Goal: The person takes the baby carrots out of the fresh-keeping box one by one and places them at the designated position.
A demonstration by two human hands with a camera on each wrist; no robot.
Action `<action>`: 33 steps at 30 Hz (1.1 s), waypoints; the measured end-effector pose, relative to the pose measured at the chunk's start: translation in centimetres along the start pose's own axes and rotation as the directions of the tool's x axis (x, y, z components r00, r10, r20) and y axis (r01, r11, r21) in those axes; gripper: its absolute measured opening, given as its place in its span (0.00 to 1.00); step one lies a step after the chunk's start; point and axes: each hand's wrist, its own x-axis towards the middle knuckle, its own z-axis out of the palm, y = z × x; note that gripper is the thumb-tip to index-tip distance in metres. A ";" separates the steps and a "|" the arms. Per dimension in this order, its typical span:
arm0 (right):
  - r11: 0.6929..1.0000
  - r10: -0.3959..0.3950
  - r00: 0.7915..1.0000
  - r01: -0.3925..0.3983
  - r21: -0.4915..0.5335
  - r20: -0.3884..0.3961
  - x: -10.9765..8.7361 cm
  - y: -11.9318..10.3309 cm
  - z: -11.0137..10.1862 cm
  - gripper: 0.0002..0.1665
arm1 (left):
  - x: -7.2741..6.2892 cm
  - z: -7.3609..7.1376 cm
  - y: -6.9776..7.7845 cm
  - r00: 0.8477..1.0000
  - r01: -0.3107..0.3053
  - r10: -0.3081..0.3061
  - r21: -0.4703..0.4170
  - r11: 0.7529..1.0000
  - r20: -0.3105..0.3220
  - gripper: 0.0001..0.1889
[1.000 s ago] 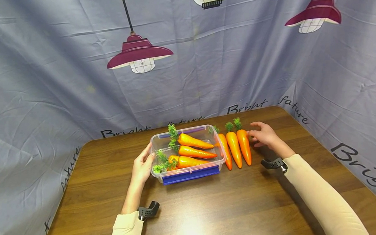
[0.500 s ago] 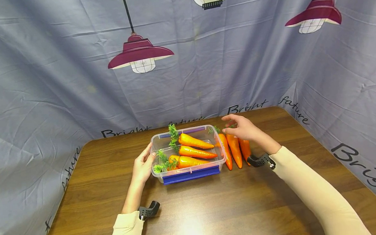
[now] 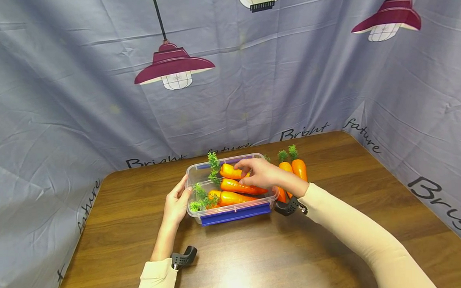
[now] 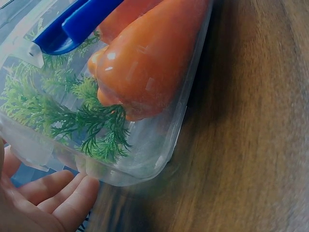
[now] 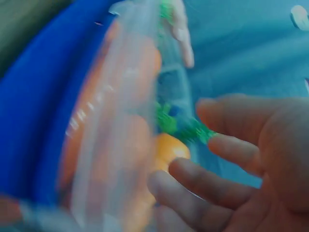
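Observation:
A clear plastic box [image 3: 268, 202] with blue latches [image 3: 234, 215] holds several orange toy carrots [image 3: 233, 185] with green tops [image 3: 213, 163]. At its left end, my left hand [image 3: 175, 207] grips the box, thumb at the rim and fingers [image 4: 79, 200] against the outer wall. Over the box's right half hovers my right hand [image 3: 260, 172], fingers loosely bent above the rear carrot [image 3: 229, 171]. In the right wrist view the fingers [image 5: 203, 183] are spread apart near the carrots, with nothing held; that view is blurred.
More carrots [image 3: 299, 169] lie side by side on the wooden table [image 3: 242, 253] just right of the box, partly behind the right forearm. A printed grey-blue curtain [image 3: 229, 97] rises behind the table.
My right hand has swept left, from beside the loose carrots, across them to above the box. The left hand and the box stay in place.

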 end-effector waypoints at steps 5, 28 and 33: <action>0.994 -0.056 0.984 0.071 -0.084 0.172 0.6 -0.4 2.0 0.30 | -0.1 0.1 0.1 1.000 0.006 -0.006 0.010 1.000 0.010 0.26; 0.968 -0.165 0.962 0.200 -0.152 0.217 0.9 -0.6 3.2 0.35 | -0.1 0.2 -0.1 1.000 -0.011 0.011 0.007 1.000 0.002 0.26; 0.983 -0.133 0.980 0.149 -0.104 0.147 0.8 -0.8 2.2 0.38 | 0.1 0.0 -0.1 1.000 -0.016 0.016 -0.004 1.000 -0.002 0.27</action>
